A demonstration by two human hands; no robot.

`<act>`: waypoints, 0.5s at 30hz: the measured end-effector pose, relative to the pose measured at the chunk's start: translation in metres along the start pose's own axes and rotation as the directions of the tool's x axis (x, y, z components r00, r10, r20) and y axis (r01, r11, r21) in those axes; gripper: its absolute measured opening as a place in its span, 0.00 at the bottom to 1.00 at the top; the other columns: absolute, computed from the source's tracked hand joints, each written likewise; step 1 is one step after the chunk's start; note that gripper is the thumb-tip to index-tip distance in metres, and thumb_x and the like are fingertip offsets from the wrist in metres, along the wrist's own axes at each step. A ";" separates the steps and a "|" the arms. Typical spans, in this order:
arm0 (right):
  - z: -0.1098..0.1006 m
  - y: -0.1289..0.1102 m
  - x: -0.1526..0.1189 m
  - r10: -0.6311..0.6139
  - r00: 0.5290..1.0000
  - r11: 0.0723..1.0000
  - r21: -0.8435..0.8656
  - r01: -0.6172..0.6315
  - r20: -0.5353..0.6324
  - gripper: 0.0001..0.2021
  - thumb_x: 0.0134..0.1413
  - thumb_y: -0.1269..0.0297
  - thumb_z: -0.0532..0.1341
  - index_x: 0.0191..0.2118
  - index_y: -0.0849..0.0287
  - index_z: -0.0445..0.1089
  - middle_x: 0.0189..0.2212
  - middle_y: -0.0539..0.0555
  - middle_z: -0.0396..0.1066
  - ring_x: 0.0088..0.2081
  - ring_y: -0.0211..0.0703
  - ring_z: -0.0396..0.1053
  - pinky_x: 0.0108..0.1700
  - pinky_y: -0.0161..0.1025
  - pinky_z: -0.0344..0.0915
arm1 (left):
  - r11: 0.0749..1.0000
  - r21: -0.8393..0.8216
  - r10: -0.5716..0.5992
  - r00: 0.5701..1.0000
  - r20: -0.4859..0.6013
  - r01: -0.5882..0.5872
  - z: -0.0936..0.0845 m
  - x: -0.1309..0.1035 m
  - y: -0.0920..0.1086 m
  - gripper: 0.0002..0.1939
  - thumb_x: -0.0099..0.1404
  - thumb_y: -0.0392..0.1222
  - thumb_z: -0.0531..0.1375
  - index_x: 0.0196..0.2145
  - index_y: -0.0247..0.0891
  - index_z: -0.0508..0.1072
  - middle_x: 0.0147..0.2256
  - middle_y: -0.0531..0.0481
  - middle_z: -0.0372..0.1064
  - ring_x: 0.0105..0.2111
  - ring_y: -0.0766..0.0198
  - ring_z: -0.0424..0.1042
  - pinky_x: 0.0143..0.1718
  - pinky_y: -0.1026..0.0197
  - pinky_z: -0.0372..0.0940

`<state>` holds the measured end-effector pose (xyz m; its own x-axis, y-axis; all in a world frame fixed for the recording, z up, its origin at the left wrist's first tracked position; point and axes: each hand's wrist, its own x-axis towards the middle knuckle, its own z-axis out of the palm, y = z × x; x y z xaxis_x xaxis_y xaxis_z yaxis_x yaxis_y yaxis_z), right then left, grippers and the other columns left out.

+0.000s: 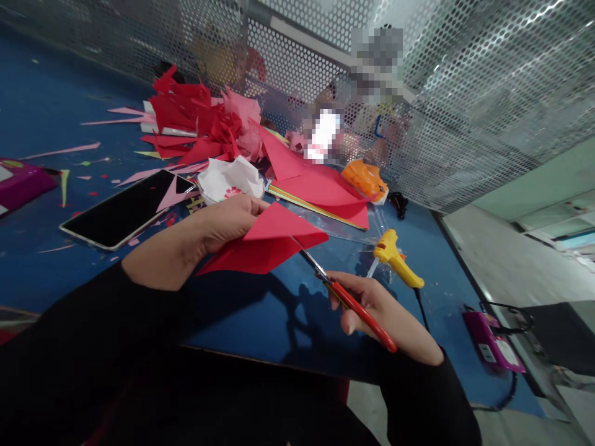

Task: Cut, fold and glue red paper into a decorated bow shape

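Note:
A folded sheet of red paper point(274, 238) is pinched in my left hand point(227, 223), whose fingertips are partly hidden behind it. My right hand point(372, 303) grips a pair of scissors point(360, 311) by the red handles. The metal blades point up and left, and their tips meet the paper's right part. Behind the paper lie larger red sheets point(316, 186) over a stack of coloured paper point(316, 207). A crumpled white paper piece with a red print point(231, 179) lies just beyond my left hand.
Red and pink paper scraps point(199, 118) heap at the back left. A phone point(121, 207) lies left, near a purple packet point(25, 183). On the right are a yellow glue gun point(395, 257), an orange packet point(365, 178) and a purple box with a cord point(493, 341). A perforated metal screen point(297, 56) stands behind.

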<state>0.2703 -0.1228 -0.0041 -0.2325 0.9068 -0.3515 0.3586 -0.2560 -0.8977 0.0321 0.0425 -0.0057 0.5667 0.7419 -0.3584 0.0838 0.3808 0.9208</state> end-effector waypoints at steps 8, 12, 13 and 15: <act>-0.008 -0.005 -0.015 0.113 0.992 0.993 -0.035 -0.116 -0.060 0.41 0.38 0.53 0.76 0.60 0.56 0.66 0.30 0.46 0.66 0.30 0.37 0.63 0.36 0.37 0.64 | 0.993 -0.064 0.091 0.994 -0.052 -0.095 -0.008 -0.013 0.009 0.13 0.51 0.36 0.69 0.37 0.35 0.79 0.27 0.50 0.79 0.27 0.61 0.75 0.31 0.61 0.68; -0.009 -0.014 -0.033 0.086 0.983 0.996 0.011 -0.085 -0.161 0.36 0.40 0.57 0.75 0.58 0.54 0.68 0.30 0.46 0.66 0.29 0.35 0.63 0.33 0.36 0.65 | 0.990 -0.062 0.125 0.990 -0.069 -0.129 -0.011 -0.010 0.010 0.12 0.52 0.34 0.68 0.37 0.36 0.79 0.28 0.53 0.79 0.30 0.63 0.75 0.35 0.64 0.68; -0.009 -0.018 -0.034 0.044 0.977 0.999 0.032 -0.038 -0.211 0.34 0.42 0.56 0.74 0.57 0.56 0.68 0.29 0.46 0.66 0.27 0.34 0.62 0.30 0.35 0.64 | 0.992 -0.047 0.118 0.992 -0.049 -0.120 -0.011 -0.010 0.009 0.12 0.52 0.35 0.69 0.36 0.36 0.79 0.27 0.53 0.79 0.30 0.63 0.76 0.35 0.63 0.68; -0.009 -0.028 -0.027 -0.051 0.935 0.998 0.007 0.057 -0.351 0.31 0.49 0.51 0.69 0.57 0.59 0.68 0.28 0.47 0.66 0.22 0.32 0.59 0.25 0.34 0.61 | 0.995 -0.012 0.102 0.995 -0.006 -0.102 -0.010 -0.009 0.008 0.11 0.51 0.37 0.70 0.35 0.35 0.79 0.27 0.51 0.79 0.29 0.61 0.76 0.34 0.62 0.69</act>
<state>0.2748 -0.1368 0.0326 0.0814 0.9785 -0.1894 0.3384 -0.2059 -0.9182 0.0197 0.0445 0.0028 0.5674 0.7801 -0.2635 0.0157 0.3097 0.9507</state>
